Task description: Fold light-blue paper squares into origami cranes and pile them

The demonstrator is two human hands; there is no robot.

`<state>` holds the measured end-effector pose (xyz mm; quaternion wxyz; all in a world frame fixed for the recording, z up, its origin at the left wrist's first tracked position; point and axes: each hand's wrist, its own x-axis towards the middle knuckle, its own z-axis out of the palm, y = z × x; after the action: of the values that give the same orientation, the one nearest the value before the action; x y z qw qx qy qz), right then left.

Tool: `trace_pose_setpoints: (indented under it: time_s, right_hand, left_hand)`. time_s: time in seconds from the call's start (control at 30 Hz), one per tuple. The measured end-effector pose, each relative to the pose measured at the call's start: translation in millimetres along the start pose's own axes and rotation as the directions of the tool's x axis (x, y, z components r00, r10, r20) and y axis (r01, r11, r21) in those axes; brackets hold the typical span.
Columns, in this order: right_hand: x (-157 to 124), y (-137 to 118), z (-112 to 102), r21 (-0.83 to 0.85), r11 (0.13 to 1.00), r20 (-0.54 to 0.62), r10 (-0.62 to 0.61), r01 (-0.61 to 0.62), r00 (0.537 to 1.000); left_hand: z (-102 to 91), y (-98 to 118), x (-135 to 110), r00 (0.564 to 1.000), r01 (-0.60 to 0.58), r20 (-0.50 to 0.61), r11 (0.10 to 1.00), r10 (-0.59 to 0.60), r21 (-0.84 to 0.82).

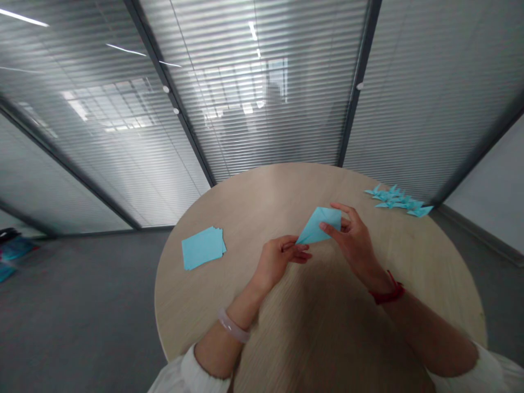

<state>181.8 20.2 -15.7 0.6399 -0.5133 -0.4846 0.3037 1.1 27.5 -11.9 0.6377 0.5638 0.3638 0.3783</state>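
Note:
A light-blue sheet of origami paper (317,225), folded into a kite-like shape, is held up over the table between both hands. My left hand (282,256) pinches its narrow lower-left tip between thumb and fingers. At the wide right end, my right hand (350,232) grips the paper, thumb on the near face and fingers around the far edge. Left of the hands lies a stack of flat light-blue paper sheets (202,249). Several folded blue paper cranes (397,198) sit grouped at the table's far right edge.
The round wooden table (262,202) fills the middle of the view. Behind it stands a glass partition with blinds (270,136) and dark frames. A blurred blue and dark object (16,248) shows at the far left, beyond the grey floor (90,305).

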Motion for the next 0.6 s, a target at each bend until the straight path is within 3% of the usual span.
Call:
trace_pose_setpoints:
  time_s: [0.13, 0.37, 0.6]
  right_hand:
    - [0.0, -1.0, -1.2, 0.001, 1.0, -0.003, 0.0, 0.0, 1.0]
    - [0.1, -2.0, -2.5, 0.022, 0.999, -0.015, 0.043, -0.042, 0.999]
    - [-1.4, -4.0, -0.3, 0.074, 0.995, -0.021, 0.073, -0.071, 0.997]
  left_hand:
    - [-1.6, -1.0, -0.5, 1.0, -0.02, 0.005, 0.999, 0.02, 0.048]
    - [-3.1, 0.7, -6.8, 0.968, -0.21, -0.057, 0.917, 0.243, 0.338]
    - [1.6, -0.5, -3.4, 0.974, -0.181, -0.118, 0.976, 0.195, 0.117]
